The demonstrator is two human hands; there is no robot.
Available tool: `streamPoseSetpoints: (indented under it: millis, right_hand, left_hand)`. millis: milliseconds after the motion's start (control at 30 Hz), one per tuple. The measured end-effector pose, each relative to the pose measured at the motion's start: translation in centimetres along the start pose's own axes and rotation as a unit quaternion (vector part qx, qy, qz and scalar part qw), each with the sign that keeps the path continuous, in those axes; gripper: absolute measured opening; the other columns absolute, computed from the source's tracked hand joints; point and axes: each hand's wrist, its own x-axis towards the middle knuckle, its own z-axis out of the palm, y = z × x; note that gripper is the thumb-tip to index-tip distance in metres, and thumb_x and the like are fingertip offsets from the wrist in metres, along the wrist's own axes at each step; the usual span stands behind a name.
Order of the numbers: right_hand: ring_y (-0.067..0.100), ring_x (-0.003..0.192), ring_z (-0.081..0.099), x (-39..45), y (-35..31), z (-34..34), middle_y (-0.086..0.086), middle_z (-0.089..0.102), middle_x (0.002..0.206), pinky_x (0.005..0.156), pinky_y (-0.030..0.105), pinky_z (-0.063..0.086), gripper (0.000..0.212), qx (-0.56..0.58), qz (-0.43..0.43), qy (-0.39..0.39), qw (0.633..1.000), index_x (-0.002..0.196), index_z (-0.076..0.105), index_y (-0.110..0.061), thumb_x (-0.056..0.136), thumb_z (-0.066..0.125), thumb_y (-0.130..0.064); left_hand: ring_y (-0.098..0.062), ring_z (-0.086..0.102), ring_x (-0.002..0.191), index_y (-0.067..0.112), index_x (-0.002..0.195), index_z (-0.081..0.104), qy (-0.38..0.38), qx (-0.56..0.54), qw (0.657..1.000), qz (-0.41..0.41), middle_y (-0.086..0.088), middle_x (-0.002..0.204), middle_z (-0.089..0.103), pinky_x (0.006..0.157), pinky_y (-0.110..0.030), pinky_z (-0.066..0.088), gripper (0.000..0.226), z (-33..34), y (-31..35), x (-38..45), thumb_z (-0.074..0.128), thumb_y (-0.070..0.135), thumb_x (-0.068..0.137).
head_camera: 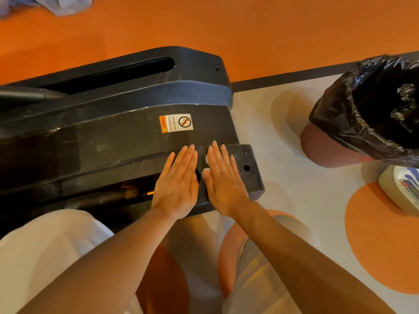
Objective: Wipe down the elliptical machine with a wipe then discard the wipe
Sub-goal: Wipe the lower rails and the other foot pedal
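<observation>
The black base of the elliptical machine lies across the left and middle of the head view, with a warning sticker on its sloped cover. Both my hands lie flat, fingers straight, on its near right end block. My left hand rests bare on the plastic. My right hand presses down on a white wipe, of which only small bits show at the edge of my fingers. A bin lined with a black bag stands at the right.
A white wipes pack lies on the floor at the far right, below the bin. The floor is orange and pale grey with orange circles. My knees in light clothing fill the lower frame. Blue fabric shows at top left.
</observation>
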Motion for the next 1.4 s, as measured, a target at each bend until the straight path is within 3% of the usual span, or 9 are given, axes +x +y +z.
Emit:
streamPoseSetpoints:
  millis: [133, 267, 433, 567, 700, 933, 1100, 1267, 1400]
  right_hand:
    - [0.006, 0.140, -0.032, -0.9, 0.0, 0.3, -0.010, -0.023, 0.157, 0.113, 0.028, -0.022, 0.062, -0.015, 0.015, -0.008, 1.000, 0.154, -0.009, -0.022, 0.098, 0.001, -0.047]
    - [0.016, 0.147, -0.020, 2.5, -0.1, -0.6, 0.000, -0.015, 0.163, 0.120, 0.035, -0.013, 0.059, -0.026, 0.018, -0.010, 0.999, 0.155, -0.006, -0.017, 0.104, 0.007, -0.041]
    - [0.019, 0.149, -0.017, 4.7, -0.1, -1.2, 0.000, -0.007, 0.164, 0.122, 0.037, -0.008, 0.055, -0.014, -0.007, -0.012, 1.000, 0.156, 0.008, -0.015, 0.107, 0.014, -0.037]
    - [0.014, 0.148, -0.018, 0.5, 0.3, 0.0, -0.004, -0.005, 0.163, 0.119, 0.031, -0.013, 0.057, -0.006, -0.050, 0.003, 0.999, 0.155, 0.003, -0.021, 0.103, 0.008, -0.043]
    - [0.013, 0.148, -0.017, -0.4, 1.0, 0.1, -0.006, -0.007, 0.163, 0.120, 0.034, -0.011, 0.057, -0.033, -0.058, -0.005, 0.998, 0.153, -0.003, -0.024, 0.101, 0.001, -0.047]
    - [0.019, 0.149, -0.016, 4.3, 1.6, -1.3, -0.001, -0.014, 0.163, 0.117, 0.036, -0.013, 0.057, -0.013, 0.074, -0.019, 0.997, 0.156, -0.004, -0.019, 0.106, 0.013, -0.041]
    - [0.011, 0.141, -0.029, -0.2, 0.4, -0.2, -0.004, -0.020, 0.161, 0.116, 0.034, -0.018, 0.059, 0.001, 0.055, -0.016, 0.998, 0.154, -0.011, -0.022, 0.104, 0.009, -0.045]
    - [0.014, 0.146, -0.023, -0.3, 0.7, -0.3, -0.005, -0.018, 0.161, 0.116, 0.033, -0.017, 0.060, 0.008, 0.054, -0.029, 0.998, 0.154, -0.011, -0.021, 0.104, 0.013, -0.045]
    - [0.020, 0.149, -0.017, 2.2, 1.1, -0.7, 0.001, -0.016, 0.163, 0.116, 0.033, -0.013, 0.059, 0.018, 0.117, -0.019, 0.993, 0.155, -0.008, -0.017, 0.106, 0.013, -0.041]
  left_hand:
    - [-0.024, 0.025, 0.148, 0.003, 0.148, 0.036, -0.008, 0.010, 1.000, -0.010, -0.012, 0.157, 0.033, 0.121, -0.043, 0.019, 0.053, -0.1, 0.1, 0.1, 0.022, 0.027, 0.103]
    - [-0.025, 0.029, 0.146, 0.001, 0.146, 0.041, 0.007, -0.012, 1.000, -0.006, -0.014, 0.155, 0.037, 0.120, -0.045, 0.023, 0.052, -0.2, 0.2, 0.1, 0.026, 0.025, 0.102]
    - [-0.026, 0.032, 0.145, 0.000, 0.145, 0.043, 0.005, -0.021, 1.000, -0.007, -0.015, 0.153, 0.039, 0.119, -0.048, 0.028, 0.052, -0.5, 0.3, 0.1, 0.024, 0.026, 0.103]
    - [-0.024, 0.029, 0.146, 0.001, 0.146, 0.040, -0.003, -0.014, 1.000, -0.011, -0.014, 0.155, 0.037, 0.119, -0.047, 0.027, 0.053, -0.4, 0.2, 0.1, 0.021, 0.027, 0.103]
    - [-0.025, 0.031, 0.146, 0.001, 0.145, 0.041, -0.008, -0.014, 1.000, -0.015, -0.014, 0.154, 0.038, 0.118, -0.048, 0.030, 0.054, -0.5, 0.3, 0.1, 0.020, 0.028, 0.103]
    - [-0.024, 0.027, 0.147, 0.002, 0.147, 0.038, -0.013, -0.012, 1.000, -0.012, -0.012, 0.157, 0.034, 0.121, -0.046, 0.024, 0.054, -0.2, 0.0, 0.1, 0.021, 0.028, 0.102]
    - [-0.022, 0.023, 0.149, 0.004, 0.149, 0.033, -0.023, -0.001, 1.000, -0.013, -0.011, 0.159, 0.030, 0.122, -0.045, 0.021, 0.055, 0.1, -0.2, 0.0, 0.018, 0.029, 0.102]
    - [-0.021, 0.021, 0.149, 0.004, 0.149, 0.035, -0.022, 0.000, 1.000, -0.013, -0.010, 0.159, 0.030, 0.122, -0.043, 0.019, 0.055, 0.1, -0.2, 0.0, 0.019, 0.029, 0.103]
    - [-0.023, 0.024, 0.149, 0.002, 0.148, 0.038, -0.016, -0.013, 1.000, -0.009, -0.012, 0.158, 0.032, 0.121, -0.046, 0.024, 0.055, 0.0, -0.2, -0.1, 0.020, 0.028, 0.103]
